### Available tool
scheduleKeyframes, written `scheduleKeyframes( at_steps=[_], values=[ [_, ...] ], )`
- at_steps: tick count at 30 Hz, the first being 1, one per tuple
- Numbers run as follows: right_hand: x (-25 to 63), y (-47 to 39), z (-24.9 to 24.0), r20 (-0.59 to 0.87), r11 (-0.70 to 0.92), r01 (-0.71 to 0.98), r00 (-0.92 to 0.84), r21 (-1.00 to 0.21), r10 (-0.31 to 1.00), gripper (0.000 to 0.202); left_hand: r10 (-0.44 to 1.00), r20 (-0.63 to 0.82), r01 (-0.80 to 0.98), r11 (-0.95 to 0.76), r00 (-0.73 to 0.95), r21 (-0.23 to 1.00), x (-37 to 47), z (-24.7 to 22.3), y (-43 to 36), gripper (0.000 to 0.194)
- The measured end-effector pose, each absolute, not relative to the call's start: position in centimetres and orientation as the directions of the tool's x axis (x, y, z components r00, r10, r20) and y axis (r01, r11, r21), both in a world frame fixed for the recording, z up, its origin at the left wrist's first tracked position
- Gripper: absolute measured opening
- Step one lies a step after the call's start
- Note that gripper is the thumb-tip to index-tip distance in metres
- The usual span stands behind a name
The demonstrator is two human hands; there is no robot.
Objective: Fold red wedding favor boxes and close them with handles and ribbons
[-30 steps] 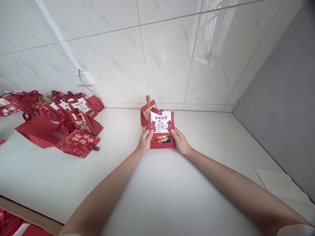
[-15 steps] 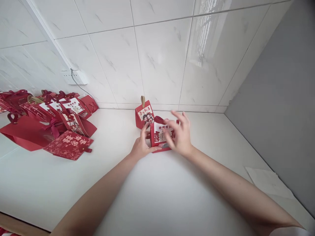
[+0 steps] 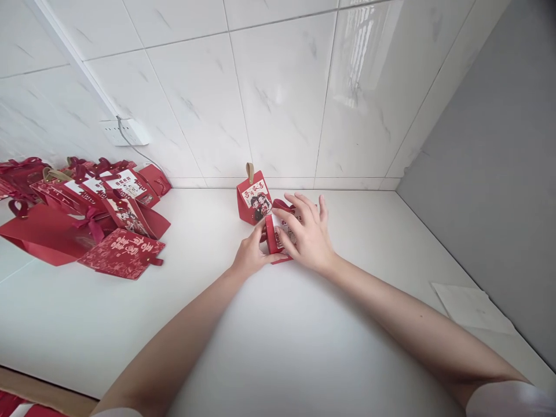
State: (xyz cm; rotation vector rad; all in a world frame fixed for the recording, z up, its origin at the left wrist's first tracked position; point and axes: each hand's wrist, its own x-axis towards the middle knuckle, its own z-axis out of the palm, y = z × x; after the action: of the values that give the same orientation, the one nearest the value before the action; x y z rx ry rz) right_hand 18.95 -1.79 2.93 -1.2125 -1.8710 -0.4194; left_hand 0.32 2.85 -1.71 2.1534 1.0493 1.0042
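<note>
Holding red box (image 3: pixel 271 235), right fingers (image 3: pixel 303 212) spread

Two hands (image 3: pixel 251 252) and at least six boxes (image 3: pixel 271 234) show.

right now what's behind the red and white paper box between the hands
Behind that box, slightly to the left, stands a tan-handled red paper box. Anything directly behind is covered by the nearer box and the right hand.

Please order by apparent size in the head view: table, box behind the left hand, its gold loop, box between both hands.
Table
Unsure between back box and held box: right hand hides part of the latter
Gold loop
</note>
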Motion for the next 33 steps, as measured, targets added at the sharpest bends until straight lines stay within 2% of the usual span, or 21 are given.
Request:
scheduleKeyframes(
  at_steps=[11,18,23,29,33],
  values=[
    [18.6,-1.4,2.3,0.786,0.474,0.870,-0.200,-0.132,0.585,0.037,0.829,0.367,0.430,-0.539,0.421,0.724,0.3,-1.9,3.0,0.102],
    [18.8,-1.4,2.6,0.796,0.510,0.846,-0.200,-0.154,0.572,0.032,0.789,0.437,0.399,-0.602,0.433,0.691,0.2,-2.0,3.0,0.072],
    [19.5,-1.6,3.8,0.800,0.559,0.775,-0.119,-0.295,0.588,0.023,0.769,0.443,0.378,-0.622,0.461,0.686,0.1,-2.2,3.0,0.059],
    [20.4,-1.4,5.2,0.751,0.615,0.671,-0.129,-0.414,0.647,0.011,0.744,0.450,0.338,-0.641,0.493,0.689,0.0,-2.3,3.2,0.060],
    [21.1,-0.7,5.6,0.657,0.591,0.420,0.018,-0.689,0.754,0.014,0.743,0.443,0.278,-0.623,0.502,0.731,0.1,-2.3,3.4,0.062]
  ],
)
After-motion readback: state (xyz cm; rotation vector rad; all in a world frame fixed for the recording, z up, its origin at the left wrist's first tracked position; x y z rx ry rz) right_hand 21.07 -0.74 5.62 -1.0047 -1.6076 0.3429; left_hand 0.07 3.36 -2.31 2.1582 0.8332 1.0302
